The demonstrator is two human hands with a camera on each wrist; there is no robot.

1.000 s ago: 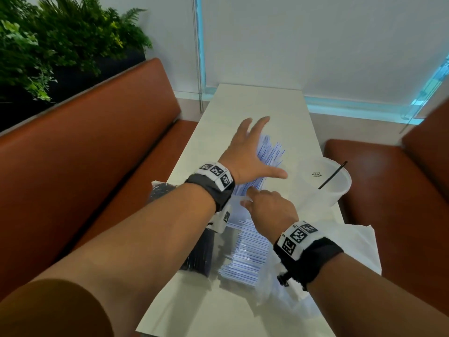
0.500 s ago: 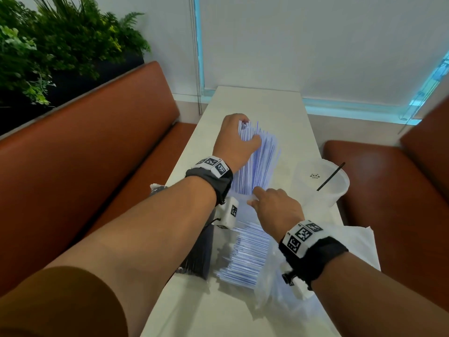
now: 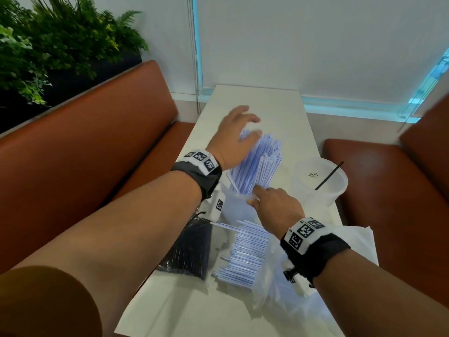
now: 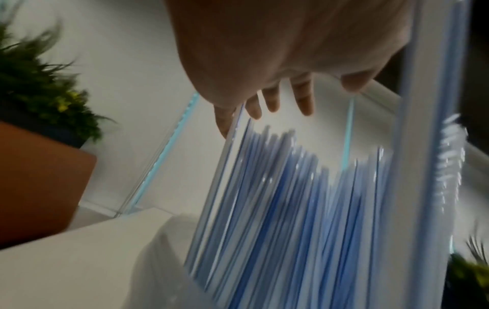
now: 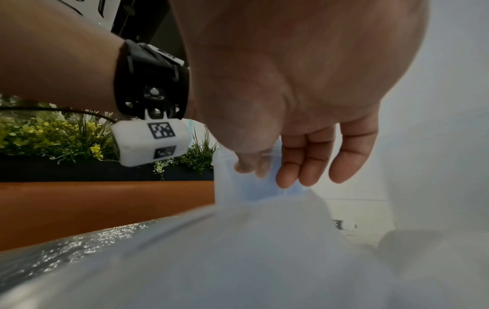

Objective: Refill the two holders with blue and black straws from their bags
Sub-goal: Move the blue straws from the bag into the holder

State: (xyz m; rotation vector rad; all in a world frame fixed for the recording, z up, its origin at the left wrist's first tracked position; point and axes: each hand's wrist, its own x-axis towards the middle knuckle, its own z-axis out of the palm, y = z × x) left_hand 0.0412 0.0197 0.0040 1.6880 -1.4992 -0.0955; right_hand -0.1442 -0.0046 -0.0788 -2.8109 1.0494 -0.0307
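translucent plastic holder (image 3: 239, 205), glossy table (image 3: 267, 103)

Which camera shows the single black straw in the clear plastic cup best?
The head view: the thin black straw leans against the rim of the clear plastic cup on the right of the white table, unobstructed. The left wrist view shows only blue straws; the right wrist view doesn't show it.

Straws in holder (image 3: 257, 164): white with blue stripes. Bagged straws (image 3: 188, 249) near left table edge: black. Table (image 3: 255, 98): off-white. Second holder (image 3: 320, 181): translucent white. Wristbands (image 3: 315, 249): black, with black-and-white square markers.
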